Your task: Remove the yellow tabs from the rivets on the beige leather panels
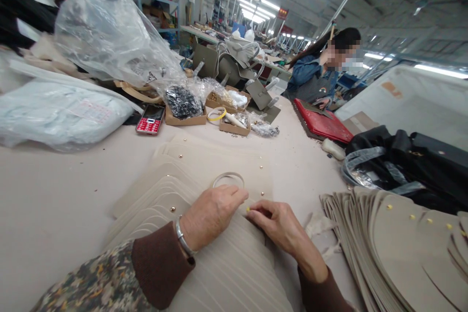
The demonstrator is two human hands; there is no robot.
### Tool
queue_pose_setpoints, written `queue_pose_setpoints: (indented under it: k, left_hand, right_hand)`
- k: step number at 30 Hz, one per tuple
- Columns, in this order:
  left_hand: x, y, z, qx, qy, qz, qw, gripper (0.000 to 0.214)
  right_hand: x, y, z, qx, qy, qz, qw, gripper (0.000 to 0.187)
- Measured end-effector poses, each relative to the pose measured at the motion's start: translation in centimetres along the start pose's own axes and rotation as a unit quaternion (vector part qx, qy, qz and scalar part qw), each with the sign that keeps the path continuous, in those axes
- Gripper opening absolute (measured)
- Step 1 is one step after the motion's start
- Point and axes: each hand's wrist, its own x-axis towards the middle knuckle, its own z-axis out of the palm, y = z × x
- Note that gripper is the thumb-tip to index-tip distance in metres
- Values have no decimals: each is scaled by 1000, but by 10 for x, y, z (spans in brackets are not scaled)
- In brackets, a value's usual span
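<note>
My left hand (215, 214), with a metal bracelet at the wrist, is closed around the near side of a thin pale ring (228, 174) that looks like a tape roll. Its lower part is hidden behind the fingers. Thumb and forefinger of my right hand (280, 224) pinch a small yellow bit of tape (248, 209). Both hands are over a fanned stack of beige panels (219, 263) with small metal studs. At the right stands another stack of beige panels (395, 253), yellow bits covering its studs.
Small cardboard boxes (186, 120) of hardware, a yellow tape roll (217, 113) and a red phone (150, 119) lie beyond the panels. Plastic-wrapped goods (62, 112) are at left, black bags (402, 158) at right. A person (310, 78) works across the table beside a red item (321, 119).
</note>
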Motion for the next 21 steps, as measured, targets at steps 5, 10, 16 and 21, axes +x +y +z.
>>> queue_pose_setpoints:
  k: [5, 10, 16, 21]
  left_hand:
    - [-1, -5, 5, -56, 73, 26, 995, 18]
    - [-2, -4, 8, -75, 113, 66, 989, 33]
    - [-3, 1, 7, -71, 71, 51, 994, 27]
    - [-1, 1, 8, -74, 35, 20, 996, 12]
  right_hand:
    - [-5, 11, -1, 62, 134, -4, 989, 18]
    - [-9, -4, 3, 95, 147, -131, 976, 17]
    - [-7, -17, 12, 14, 168, -253, 953, 17]
    - [-7, -14, 19, -56, 230, -242, 941, 20]
